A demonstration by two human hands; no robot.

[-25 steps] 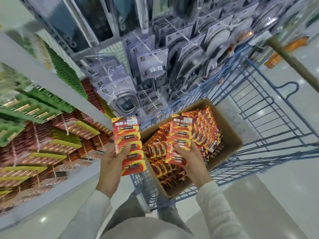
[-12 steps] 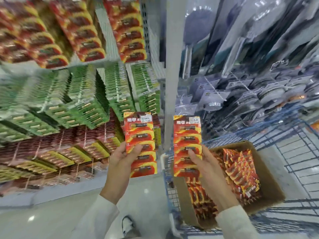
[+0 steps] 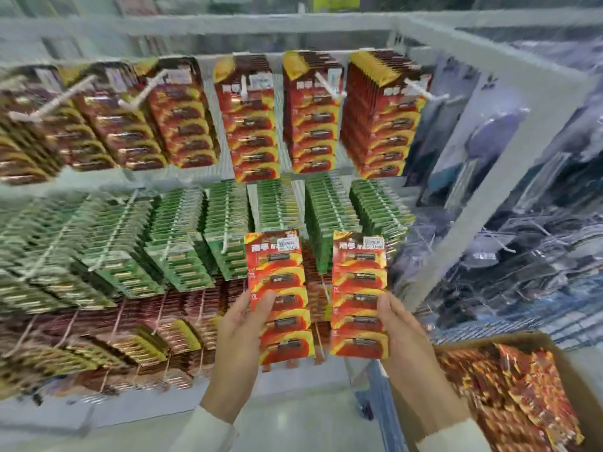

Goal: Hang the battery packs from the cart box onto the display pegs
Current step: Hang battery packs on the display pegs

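Observation:
My left hand (image 3: 239, 340) grips a red and yellow battery pack (image 3: 279, 288) by its lower left edge, thumb on the front. My right hand (image 3: 404, 347) grips a second red battery pack (image 3: 359, 288) by its lower right edge. Both packs stand upright in front of the display. Along the top row, white pegs (image 3: 329, 83) carry matching red packs (image 3: 313, 125). The cardboard box (image 3: 483, 344) with several more red packs (image 3: 515, 396) sits at the lower right.
Green packs (image 3: 225, 230) fill the middle row of pegs, and brown and gold packs (image 3: 130, 347) hang lower down. A grey upright post (image 3: 473, 203) separates this bay from dark packaged goods (image 3: 522, 239) on the right. A blue cart frame (image 3: 378, 386) shows beside the box.
The view has tilted up from the cart to the peg display. Both hands have lifted their packs out of the box area and hold them up before the shelves.

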